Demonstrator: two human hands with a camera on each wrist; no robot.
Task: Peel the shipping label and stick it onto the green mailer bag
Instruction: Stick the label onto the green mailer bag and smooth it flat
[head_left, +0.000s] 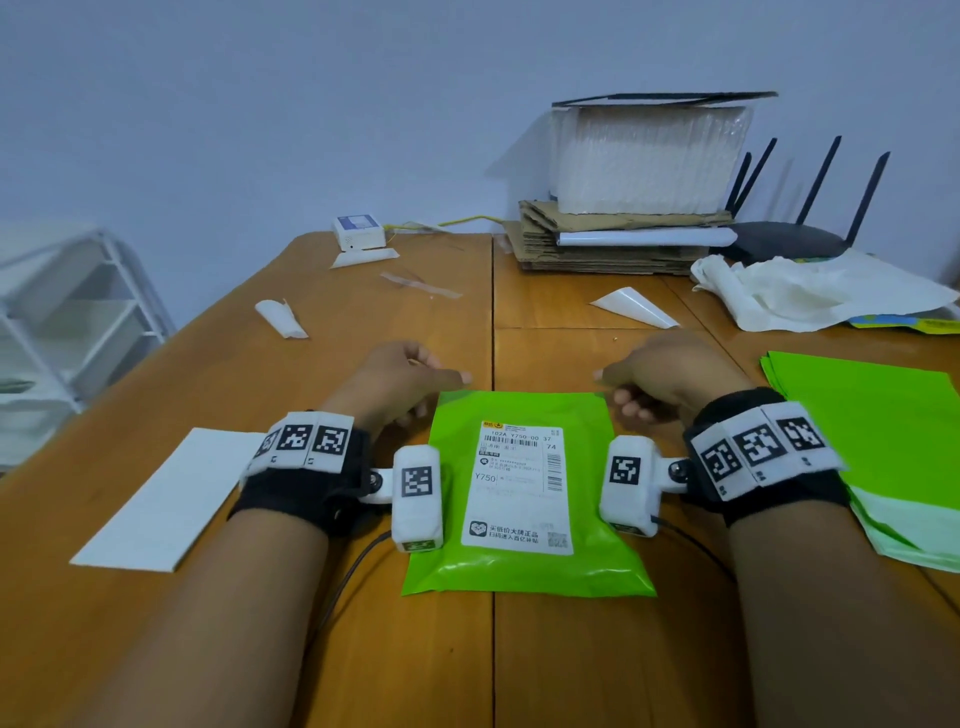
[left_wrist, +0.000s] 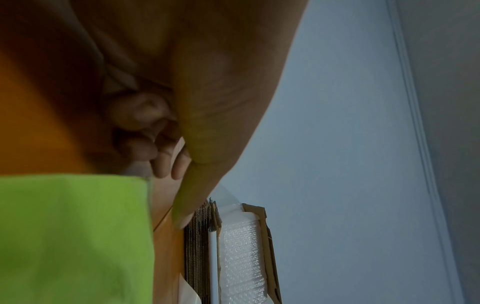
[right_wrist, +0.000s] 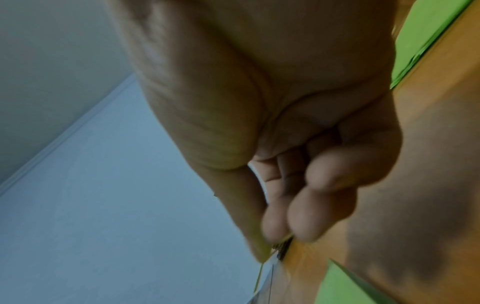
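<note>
Label (head_left: 519, 488) is seen stuck flat on the green mailer bag (head_left: 587, 561), which lies at the desk's (head_left: 156, 649) near edge. Left hand (head_left: 397, 382) and right hand (head_left: 670, 376) are loosely curled, grasping nothing, beside its far corners. Thin, limp, slippery film is judged best taken by its edges.

This is looking like a small home office used for packing parcels. A wooden table (head_left: 260, 389) is standing against a plain wall, carrying flattened cardboard (head_left: 597, 249), a bubble wrap roll (head_left: 649, 161), a black router (head_left: 784, 239), a stack of green mailer bags (head_left: 883, 415) and peeled label backings (head_left: 280, 317).
</note>
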